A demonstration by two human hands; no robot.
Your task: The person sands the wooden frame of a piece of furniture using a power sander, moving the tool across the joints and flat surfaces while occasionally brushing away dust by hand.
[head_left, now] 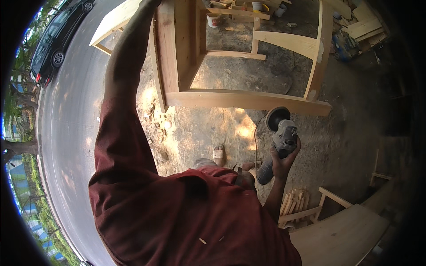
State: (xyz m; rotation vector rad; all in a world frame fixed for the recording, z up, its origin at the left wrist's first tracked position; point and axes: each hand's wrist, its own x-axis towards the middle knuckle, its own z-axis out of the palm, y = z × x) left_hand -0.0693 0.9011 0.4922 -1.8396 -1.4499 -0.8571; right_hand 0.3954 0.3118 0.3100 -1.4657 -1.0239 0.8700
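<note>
My right hand [285, 160] is wrapped round the body of a grey and black angle grinder [284, 138]. Its round black disc [278, 118] faces up and to the left, just short of the front rail [248, 100] of a pale wooden frame; I cannot tell whether they touch. A dark cord hangs near the tool. My left arm [125, 66] stretches up along the left side of the frame, beside its upright board [167, 48]. The left hand lies beyond the top edge, so its fingers are hidden.
White buckets [214, 20] and wood offcuts [361, 26] lie beyond the frame. A wooden panel [339, 237] and a bundle of sticks [295, 201] are at the lower right. A road with a dark parked car [60, 37] runs along the left. My sandalled foot [218, 155] is on the ground.
</note>
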